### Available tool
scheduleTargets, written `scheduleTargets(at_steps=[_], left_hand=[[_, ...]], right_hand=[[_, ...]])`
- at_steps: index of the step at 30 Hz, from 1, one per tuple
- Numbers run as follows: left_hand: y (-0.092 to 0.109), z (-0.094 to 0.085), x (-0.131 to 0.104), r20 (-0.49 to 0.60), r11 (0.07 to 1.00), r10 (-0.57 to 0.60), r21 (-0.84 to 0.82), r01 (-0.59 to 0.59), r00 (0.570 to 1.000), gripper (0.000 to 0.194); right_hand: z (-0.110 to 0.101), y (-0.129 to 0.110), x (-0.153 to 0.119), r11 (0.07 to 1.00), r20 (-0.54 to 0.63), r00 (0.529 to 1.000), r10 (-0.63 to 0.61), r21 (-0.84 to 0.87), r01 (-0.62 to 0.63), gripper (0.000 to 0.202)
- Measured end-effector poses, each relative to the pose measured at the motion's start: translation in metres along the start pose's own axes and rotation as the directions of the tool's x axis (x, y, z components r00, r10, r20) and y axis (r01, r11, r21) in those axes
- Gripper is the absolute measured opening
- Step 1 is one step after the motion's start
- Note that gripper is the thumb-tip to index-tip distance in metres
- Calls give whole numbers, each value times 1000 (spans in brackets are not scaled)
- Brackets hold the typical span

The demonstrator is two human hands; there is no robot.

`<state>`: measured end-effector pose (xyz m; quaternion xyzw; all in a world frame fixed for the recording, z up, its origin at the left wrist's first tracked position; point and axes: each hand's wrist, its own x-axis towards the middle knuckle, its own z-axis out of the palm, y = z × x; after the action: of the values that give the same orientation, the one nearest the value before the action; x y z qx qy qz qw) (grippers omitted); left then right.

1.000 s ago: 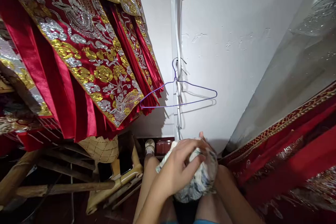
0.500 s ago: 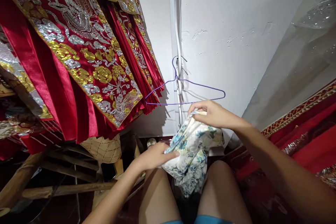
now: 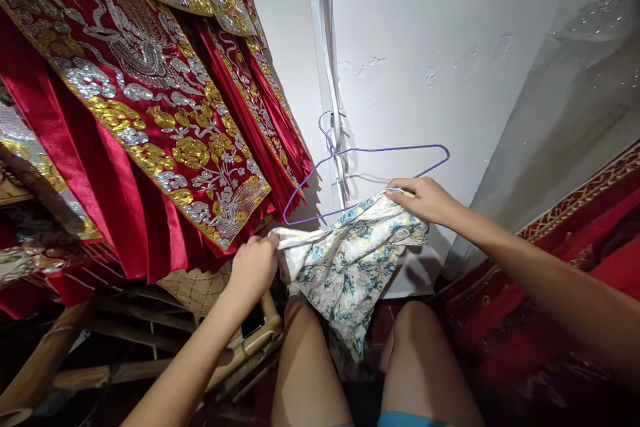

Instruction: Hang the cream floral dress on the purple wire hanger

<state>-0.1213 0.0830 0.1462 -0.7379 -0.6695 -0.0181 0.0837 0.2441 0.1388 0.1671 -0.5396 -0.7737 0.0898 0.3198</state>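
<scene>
A white garment with a blue, green and yellow floral print (image 3: 350, 267) is stretched between my two hands, its lower part hanging in a point above my knees. My left hand (image 3: 256, 260) is closed on its left upper corner. At the upper right edge, my right hand (image 3: 420, 199) pinches the cloth. Just behind the garment's top edge hangs a purple wire hanger (image 3: 390, 149), tilted, with its hook at a white vertical strip (image 3: 327, 47) on the wall. Part of the hanger's bottom bar is hidden by the cloth.
Red garments with gold and silver sequins (image 3: 190, 147) hang at the left. Below them stand bamboo furniture (image 3: 135, 370) and a woven item (image 3: 200, 287). More red beaded fabric (image 3: 575, 233) lies at the right, beside a grey surface. The white wall (image 3: 425, 27) is ahead.
My hands have moved apart, spreading the bunched garment wide. My left hand went left and up, my right hand slightly right. The hanger has tilted, its right end higher.
</scene>
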Motion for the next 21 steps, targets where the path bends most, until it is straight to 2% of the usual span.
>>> scheduleTargets(at_steps=[2, 5, 7, 10, 11, 13, 17, 21], left_hand=[[-5, -11, 12, -74, 990, -3, -143, -7, 997, 49], [-12, -20, 41, -153, 949, -21, -315, -29, 988, 49], [-14, -19, 62, -114, 948, -44, -318, 5, 992, 49], [-12, -9, 83, 62, 962, -38, -268, 53, 997, 40], [-11, -5, 85, 100, 963, -37, -261, 62, 994, 36], [-10, 0, 84, 100, 963, -44, -262, 69, 994, 33], [-17, 0, 72, -33, 953, -51, -302, 39, 998, 45], [-29, 2, 61, -173, 869, -63, -494, -32, 983, 47]], right_hand=[[-6, -6, -3, 999, 2, 1000, -17, 49, 17, 33], [-5, -13, -4, 975, 0, 997, -72, 209, 71, 31], [-2, -14, -5, 956, -4, 996, -84, 281, 81, 31], [1, -13, -8, 957, -1, 997, -83, 279, 80, 30], [2, -12, -9, 959, 1, 997, -82, 272, 79, 30], [4, -12, -12, 965, 6, 997, -80, 251, 76, 30], [10, -16, -17, 986, 8, 998, -64, 153, 62, 27], [19, -14, -16, 997, 7, 999, -31, 74, 30, 28]])
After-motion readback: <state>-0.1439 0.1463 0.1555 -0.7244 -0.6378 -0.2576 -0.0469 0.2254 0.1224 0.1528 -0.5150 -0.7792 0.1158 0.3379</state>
